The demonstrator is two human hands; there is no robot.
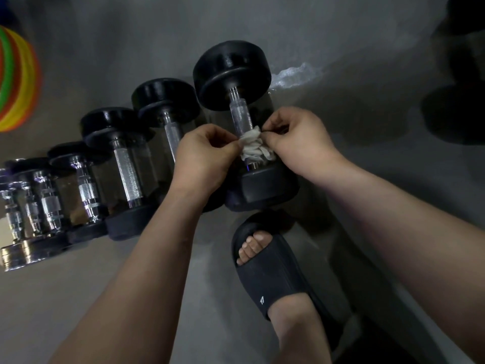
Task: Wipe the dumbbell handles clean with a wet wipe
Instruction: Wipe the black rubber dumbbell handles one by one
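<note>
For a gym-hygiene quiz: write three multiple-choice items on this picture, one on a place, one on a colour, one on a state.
1. Where is the crumpled white wet wipe?
A. in a bucket
B. round the chrome knurled handle of the biggest black dumbbell
C. on a shelf

2. What colour is the rubber slide sandal?
A. white
B. red
C. black

3. What are the left hand and right hand doing?
A. both pinching the wipe
B. both hanging idle
C. both gripping a bottle

Answers:
1 B, the wipe wraps the handle's near part.
2 C, its strap is black.
3 A, each hand pinches one end.
</note>
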